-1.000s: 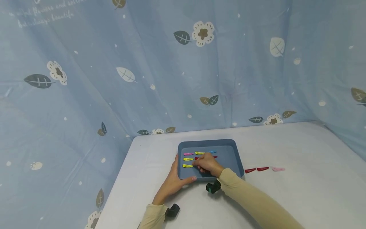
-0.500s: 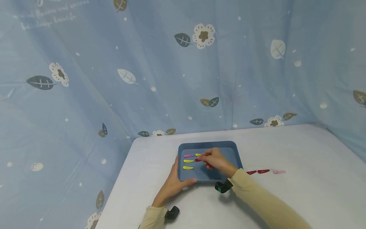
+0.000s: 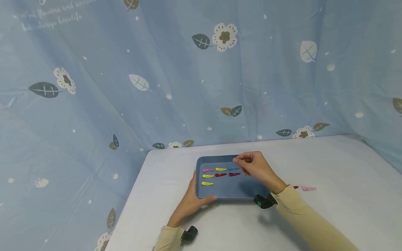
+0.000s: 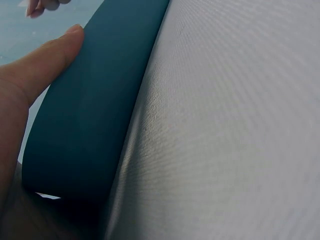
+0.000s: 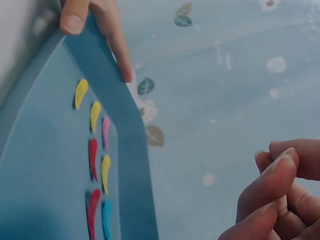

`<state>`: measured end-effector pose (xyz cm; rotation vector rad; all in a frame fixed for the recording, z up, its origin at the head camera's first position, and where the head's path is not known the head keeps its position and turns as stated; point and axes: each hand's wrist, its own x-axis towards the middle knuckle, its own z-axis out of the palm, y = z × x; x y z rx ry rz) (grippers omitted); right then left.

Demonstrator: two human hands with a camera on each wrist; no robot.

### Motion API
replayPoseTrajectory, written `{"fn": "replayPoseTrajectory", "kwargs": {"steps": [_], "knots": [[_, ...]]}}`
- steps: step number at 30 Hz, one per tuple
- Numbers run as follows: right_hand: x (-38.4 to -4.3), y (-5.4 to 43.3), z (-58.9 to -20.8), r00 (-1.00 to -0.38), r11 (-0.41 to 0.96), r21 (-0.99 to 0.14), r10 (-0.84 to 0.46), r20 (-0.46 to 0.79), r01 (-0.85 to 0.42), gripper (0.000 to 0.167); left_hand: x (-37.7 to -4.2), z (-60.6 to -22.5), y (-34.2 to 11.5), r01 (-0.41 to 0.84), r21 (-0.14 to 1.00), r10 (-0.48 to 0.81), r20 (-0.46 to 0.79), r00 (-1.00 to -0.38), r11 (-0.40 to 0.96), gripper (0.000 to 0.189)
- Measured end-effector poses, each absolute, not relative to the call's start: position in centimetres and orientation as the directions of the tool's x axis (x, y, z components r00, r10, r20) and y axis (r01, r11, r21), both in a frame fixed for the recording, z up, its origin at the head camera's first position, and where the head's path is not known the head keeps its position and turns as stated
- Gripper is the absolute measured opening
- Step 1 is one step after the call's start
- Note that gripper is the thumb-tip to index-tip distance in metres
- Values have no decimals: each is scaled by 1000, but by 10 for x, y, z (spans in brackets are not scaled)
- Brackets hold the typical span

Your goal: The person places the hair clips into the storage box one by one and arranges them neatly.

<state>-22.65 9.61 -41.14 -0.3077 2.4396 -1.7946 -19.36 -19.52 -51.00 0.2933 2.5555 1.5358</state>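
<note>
Nearest: beige left sleeve (image 3: 169,237), black wrist camera (image 3: 190,233), white tablecloth (image 3: 226,226). Left hand (image 3: 190,198) grips the blue-grey tray (image 3: 227,192) by its near-left corner, thumb over near rim. Tray looks stiff and light, probably slides easily; corner or rim is a good hold.

Right of tray, on the cloth: pale pink snap hair clip (image 3: 309,188), red clip (image 3: 296,187) mostly hidden by the right sleeve (image 3: 301,205).

In tray, front to back: yellow clip (image 3: 207,183) alone; then second yellow clip (image 3: 208,176), two red clips (image 3: 221,175); back row pink clip (image 3: 208,170), third yellow clip (image 3: 221,169), blue clip (image 3: 233,168). Clips should be light, thin, stiff, slick-coated, hard to lift flat; pinch across the wider end.

Right hand (image 3: 255,167) above tray's right side, fingers curled, thumb and index together, no clip visible between them.

Behind: blue leaf-and-flower curtain (image 3: 188,69).
</note>
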Motion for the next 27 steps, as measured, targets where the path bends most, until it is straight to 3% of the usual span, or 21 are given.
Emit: {"fn": "replayPoseTrajectory", "kwargs": {"steps": [27], "knots": [[-205,170,-393,-988,453,-878,-65,143,-157,33,-193,-510,-196,78,871,231,-42,-972,484,131]]}}
